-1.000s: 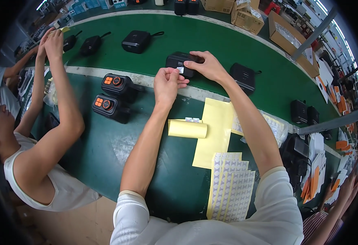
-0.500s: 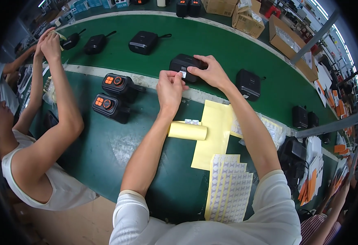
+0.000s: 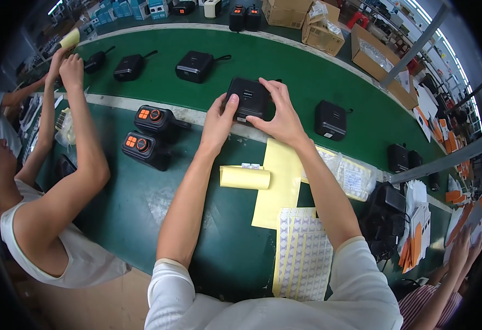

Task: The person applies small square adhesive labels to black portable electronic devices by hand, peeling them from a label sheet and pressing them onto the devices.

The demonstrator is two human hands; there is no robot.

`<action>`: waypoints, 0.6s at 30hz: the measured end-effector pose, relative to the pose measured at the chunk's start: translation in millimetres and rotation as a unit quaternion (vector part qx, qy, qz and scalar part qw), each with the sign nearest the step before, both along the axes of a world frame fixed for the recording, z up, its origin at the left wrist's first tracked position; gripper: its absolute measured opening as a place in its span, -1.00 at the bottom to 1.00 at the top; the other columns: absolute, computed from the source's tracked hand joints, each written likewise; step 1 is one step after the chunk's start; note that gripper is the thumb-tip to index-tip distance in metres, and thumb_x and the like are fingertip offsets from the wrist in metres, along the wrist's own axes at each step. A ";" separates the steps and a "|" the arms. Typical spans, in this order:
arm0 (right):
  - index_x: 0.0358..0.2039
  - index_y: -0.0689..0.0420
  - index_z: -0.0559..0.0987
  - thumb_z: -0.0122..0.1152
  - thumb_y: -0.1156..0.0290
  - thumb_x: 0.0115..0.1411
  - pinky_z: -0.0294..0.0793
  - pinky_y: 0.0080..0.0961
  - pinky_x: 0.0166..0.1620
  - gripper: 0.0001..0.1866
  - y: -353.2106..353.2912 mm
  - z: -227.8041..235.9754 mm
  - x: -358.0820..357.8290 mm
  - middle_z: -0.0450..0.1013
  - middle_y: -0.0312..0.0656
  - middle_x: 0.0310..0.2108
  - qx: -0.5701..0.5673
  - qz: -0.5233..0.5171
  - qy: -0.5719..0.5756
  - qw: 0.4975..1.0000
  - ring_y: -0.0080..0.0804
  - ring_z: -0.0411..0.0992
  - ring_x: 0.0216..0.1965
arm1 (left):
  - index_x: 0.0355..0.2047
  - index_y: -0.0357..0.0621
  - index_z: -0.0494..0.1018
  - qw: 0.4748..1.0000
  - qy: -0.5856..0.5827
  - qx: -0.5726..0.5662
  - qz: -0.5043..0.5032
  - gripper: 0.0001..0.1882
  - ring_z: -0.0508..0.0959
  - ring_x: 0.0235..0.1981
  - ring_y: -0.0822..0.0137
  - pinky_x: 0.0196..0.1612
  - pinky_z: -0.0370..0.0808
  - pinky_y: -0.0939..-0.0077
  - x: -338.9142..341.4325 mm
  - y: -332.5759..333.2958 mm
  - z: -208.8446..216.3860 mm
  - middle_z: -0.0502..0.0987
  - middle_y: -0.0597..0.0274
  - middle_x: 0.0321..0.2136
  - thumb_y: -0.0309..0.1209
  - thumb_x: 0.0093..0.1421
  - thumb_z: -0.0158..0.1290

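Note:
A black boxy device (image 3: pixel 248 98) with rounded corners is held between both my hands, over the edge of the green belt. My left hand (image 3: pixel 218 122) grips its left side, thumb on the top face. On the right side, my right hand (image 3: pixel 280 116) has its thumb at the near lower edge and its fingers round the far corner. A small white label shows on the near side by that thumb. Below my hands lies a yellow backing sheet (image 3: pixel 277 203) with a curled yellow sheet (image 3: pixel 245 177) on it. Sheets of small printed labels (image 3: pixel 302 253) overlap closer to me.
Two black devices with orange buttons (image 3: pixel 152 135) stand on the bench at left. More black boxy devices (image 3: pixel 330 119) sit along the belt (image 3: pixel 158 41). A co-worker (image 3: pixel 59 220) at left raises both arms. A metal post (image 3: pixel 439 159) crosses at right, near cartons and orange-white packaging.
My left fingers have left the label and now hold the device's left side. The device has turned, showing its top face more squarely. The co-worker's raised hands have shifted, lifting a yellow sheet.

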State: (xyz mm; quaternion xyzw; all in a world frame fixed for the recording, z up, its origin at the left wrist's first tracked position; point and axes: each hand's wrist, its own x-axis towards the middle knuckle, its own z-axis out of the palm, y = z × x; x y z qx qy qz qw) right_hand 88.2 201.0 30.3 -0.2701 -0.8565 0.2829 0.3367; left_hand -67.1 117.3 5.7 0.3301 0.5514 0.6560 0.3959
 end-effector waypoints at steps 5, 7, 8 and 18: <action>0.27 0.04 0.25 0.48 0.21 -0.07 0.36 -0.34 0.15 -0.11 36.1 -22.8 -12.7 0.18 -0.06 0.14 0.005 -0.025 -0.002 1.000 -0.17 0.25 0.15 | 0.11 -0.38 0.32 0.938 0.314 0.054 0.139 -0.45 0.56 -0.19 0.18 -0.18 0.51 0.38 -2.5 -9.6 -4.8 0.53 -0.06 -0.10 -0.23 0.25 0.11; 0.25 0.06 0.28 0.48 0.22 -0.05 0.33 -0.32 0.17 -0.14 57.5 -32.4 -11.9 0.19 -0.05 0.15 -0.010 -0.034 0.007 0.999 -0.16 0.25 0.17 | -0.05 -0.29 0.49 0.956 0.291 -0.030 0.041 -0.67 0.59 -0.31 0.12 -0.20 0.50 0.35 9.5 -30.5 33.2 0.59 -0.02 -0.23 -0.38 0.21 0.11; 0.24 0.07 0.29 0.48 0.22 -0.05 0.32 -0.31 0.18 -0.15 64.2 -34.9 -14.5 0.19 -0.05 0.15 -0.016 -0.033 0.018 0.999 -0.15 0.25 0.17 | -0.05 -0.29 0.49 0.955 0.293 -0.034 0.038 -0.67 0.59 -0.31 0.12 -0.20 0.50 0.35 11.1 -39.4 38.4 0.59 -0.02 -0.23 -0.38 0.21 0.11; -0.11 0.20 0.54 0.16 0.49 0.03 0.45 -0.31 -0.02 -0.65 6.0 -27.7 -26.5 0.42 0.02 -0.12 -0.027 -0.072 0.195 0.978 -0.02 0.42 -0.07 | -0.29 -0.24 0.55 0.796 0.578 -0.100 -0.152 -0.81 0.55 -0.36 0.04 -0.26 0.48 0.23 34.5 -101.6 37.9 0.51 0.09 -0.37 -0.41 0.09 0.17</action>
